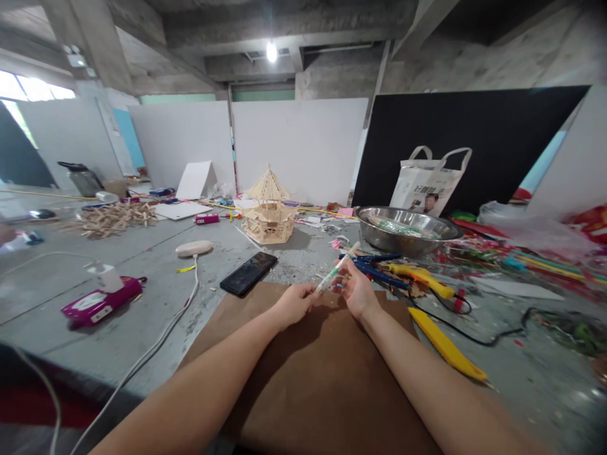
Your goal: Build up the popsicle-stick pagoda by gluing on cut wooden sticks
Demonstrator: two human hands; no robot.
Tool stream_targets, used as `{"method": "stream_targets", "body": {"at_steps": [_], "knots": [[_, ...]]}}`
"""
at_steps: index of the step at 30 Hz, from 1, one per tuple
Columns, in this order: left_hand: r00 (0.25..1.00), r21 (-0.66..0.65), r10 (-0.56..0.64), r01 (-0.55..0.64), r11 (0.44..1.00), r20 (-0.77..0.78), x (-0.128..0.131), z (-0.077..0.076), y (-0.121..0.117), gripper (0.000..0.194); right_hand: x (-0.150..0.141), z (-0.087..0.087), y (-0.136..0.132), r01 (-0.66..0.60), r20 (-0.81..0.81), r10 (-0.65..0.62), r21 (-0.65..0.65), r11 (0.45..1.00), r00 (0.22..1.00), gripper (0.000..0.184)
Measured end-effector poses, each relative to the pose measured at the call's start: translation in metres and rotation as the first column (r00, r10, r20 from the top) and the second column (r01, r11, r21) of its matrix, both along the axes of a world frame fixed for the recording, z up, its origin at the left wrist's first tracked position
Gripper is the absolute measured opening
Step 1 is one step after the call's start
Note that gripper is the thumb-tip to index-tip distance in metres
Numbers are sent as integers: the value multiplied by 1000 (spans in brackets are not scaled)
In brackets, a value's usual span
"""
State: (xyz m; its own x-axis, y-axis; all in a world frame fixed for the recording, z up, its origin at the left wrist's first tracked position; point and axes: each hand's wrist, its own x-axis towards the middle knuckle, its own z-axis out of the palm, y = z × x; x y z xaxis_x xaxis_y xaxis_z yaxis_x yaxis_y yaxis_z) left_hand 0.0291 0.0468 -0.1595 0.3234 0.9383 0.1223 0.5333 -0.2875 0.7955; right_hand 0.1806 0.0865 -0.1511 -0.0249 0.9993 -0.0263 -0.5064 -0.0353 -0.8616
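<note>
Both hands are on a slim, pale stick with green marks (332, 273), held at a slant above a brown sheet (313, 379); its exact kind I cannot make out. My left hand (294, 303) pinches the lower end. Higher up, my right hand (358, 292) has its fingers closed around the stick, partly hiding it. Just beyond my right hand lie blue-handled pliers (374, 268) and a yellow glue gun (422, 278). A yellow utility knife (446, 344) rests beside my right forearm. A black phone (249, 273) lies past my left hand.
A wooden-stick pavilion model (268, 218) stands further back. Behind the pliers is a metal basin (408, 237), with a white bag (424, 183) behind it. Purple power strips (102, 303), white cables (187, 303) and a stick pile (116, 218) are leftward. Plastic clutter (531, 253) spreads right.
</note>
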Motion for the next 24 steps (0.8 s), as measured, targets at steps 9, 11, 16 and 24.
{"method": "stream_targets", "body": {"at_steps": [9, 11, 16, 24], "knots": [[986, 125, -7, 28, 992, -165, -26, 6, 10, 24, 12, -5, 9, 189, -63, -194, -73, 979, 979, 28], [983, 133, 31, -6, 991, -181, -33, 7, 14, 25, 15, -5, 10, 220, -97, -228, -90, 971, 969, 28], [966, 163, 162, -131, 978, -200, -42, 9, 19, 25, 19, -2, 10, 259, -101, -269, -98, 961, 958, 27], [950, 170, 267, -239, 956, -162, -47, 8, 24, 24, 15, -1, 12, 321, -101, -330, -102, 942, 938, 28]]}}
